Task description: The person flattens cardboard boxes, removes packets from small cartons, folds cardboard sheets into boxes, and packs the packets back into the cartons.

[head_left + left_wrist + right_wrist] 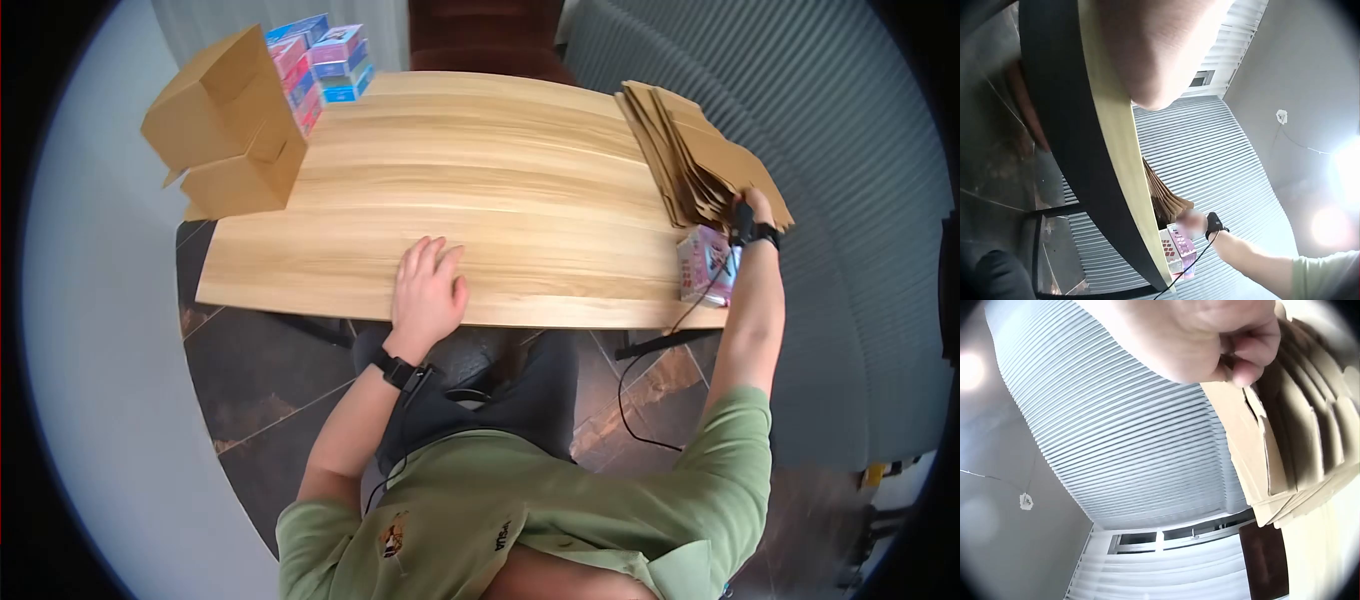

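Note:
My right hand [757, 208] is at the right end of the table, at the near edge of a stack of flattened cardboard boxes [718, 150]. In the right wrist view its curled fingers [1250, 353] and thumb pinch the edge of the outermost cardboard box [1244, 440]. The other folded sheets fan out beside it. A pink and white printed carton [702, 262] stands just below that hand, partly covered by the wrist strap and cable. My left hand [428, 295] rests palm down near the table's front edge, its fingers extended and holding nothing.
On the left of the wooden table [480, 180] stand opened brown cardboard boxes [225, 130]. Behind them are stacks of pink and blue printed cartons [340, 60]. A black cable [622, 400] hangs from the right wrist past the front edge. A grey ribbed wall [850, 250] borders the right side.

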Tool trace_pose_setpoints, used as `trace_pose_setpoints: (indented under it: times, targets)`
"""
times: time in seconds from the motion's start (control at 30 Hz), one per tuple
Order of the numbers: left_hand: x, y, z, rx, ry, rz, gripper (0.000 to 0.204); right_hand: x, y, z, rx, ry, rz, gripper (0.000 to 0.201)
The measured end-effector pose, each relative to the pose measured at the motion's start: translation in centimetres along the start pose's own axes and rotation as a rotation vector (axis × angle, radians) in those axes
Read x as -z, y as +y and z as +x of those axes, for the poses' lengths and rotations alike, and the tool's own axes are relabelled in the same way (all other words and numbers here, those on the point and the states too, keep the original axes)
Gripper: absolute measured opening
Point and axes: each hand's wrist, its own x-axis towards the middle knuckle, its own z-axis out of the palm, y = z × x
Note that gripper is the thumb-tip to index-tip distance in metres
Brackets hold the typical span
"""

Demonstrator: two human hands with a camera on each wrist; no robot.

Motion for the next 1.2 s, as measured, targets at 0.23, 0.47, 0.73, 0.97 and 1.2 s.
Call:
trace_pose_setpoints:
  times: [0.23,0.47,0.73,0.97,1.2]
  targets:
    - [1.3,-0.6,-0.1,-0.013,0.045,-0.075,0.041,2.6,4.6,1.4,-0.026,-0.053,0.401,0.021]
    - [8.3,-8.7,2.5,0.059,0.367,-0.235,0.033,-1.2,-3.5,-20.1,0.342,0.153,0.110,0.036]
    - [24.0,-26.3,12.2,0.275,0.763,0.240,0.043,-15.3,-2.1,-39.4,0.426,-0.478,0.134,0.022]
    - [32.5,-31.7,16.3,0.594,0.490,0.742,0.062,-19.5,-3.6,-42.6,0.612,-0.373,-0.097,0.012]
    - [37.9,-37.1,15.9,0.484,0.205,0.485,0.048,-19.2,-3.6,-42.5,0.572,-0.370,-0.065,0.012]
